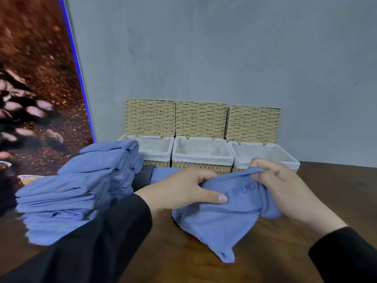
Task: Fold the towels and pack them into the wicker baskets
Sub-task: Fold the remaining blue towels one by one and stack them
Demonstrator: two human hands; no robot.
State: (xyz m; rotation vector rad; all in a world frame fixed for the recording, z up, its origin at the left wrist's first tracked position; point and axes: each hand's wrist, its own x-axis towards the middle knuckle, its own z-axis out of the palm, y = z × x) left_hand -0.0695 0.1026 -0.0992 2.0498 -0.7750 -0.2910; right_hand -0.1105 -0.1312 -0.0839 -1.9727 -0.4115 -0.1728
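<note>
A blue towel [220, 223] hangs bunched over the wooden table [265, 252], its lower corner touching the tabletop. My left hand [183, 190] grips its upper left part, thumb laid across the cloth. My right hand [285, 186] pinches the top edge on the right. Three wicker baskets with white liners stand against the wall with lids raised: the left basket [159, 148], the middle basket [202, 152], the right basket [265, 154]. No towel shows inside them. A tall pile of blue towels [81, 190] sits at the left.
A grey wall [224, 58] rises behind the baskets. A panel with a brown printed picture [36, 88] stands at the left. Another piece of blue cloth [163, 173] lies behind my left hand, next to a dark grey fabric [142, 177].
</note>
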